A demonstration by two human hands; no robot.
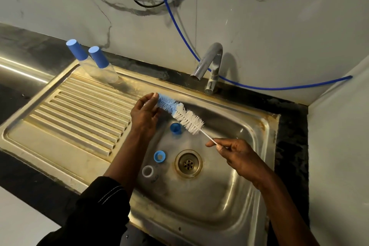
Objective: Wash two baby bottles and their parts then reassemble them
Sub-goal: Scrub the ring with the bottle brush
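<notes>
Hands: right hand (237, 154) pinches the wire stem between thumb and fingertips. Left hand (144, 115) grips the blue bristle end with curled fingers, possibly around a small clear part as well, though that is too blurred to tell.
Brush: bottle brush (180, 113) is held in the air over the sink (249, 195), spanning both hands.
Brush axis: diagonal, with the blue tip pointing up-left toward the drainboard (69, 110) and the stem running down-right.
Sink parts: blue cap (175, 127), blue ring (159, 156) and clear ring (147, 171) lie loose just left of the drain (188, 164).
Bottles: first bottle (79, 56) and second bottle (103, 66) stand capped at the drainboard's back edge, side by side.
Progress: probably partway. The loose parts look not yet refitted, so scrubbing, rinsing and reassembly seem to remain.
</notes>
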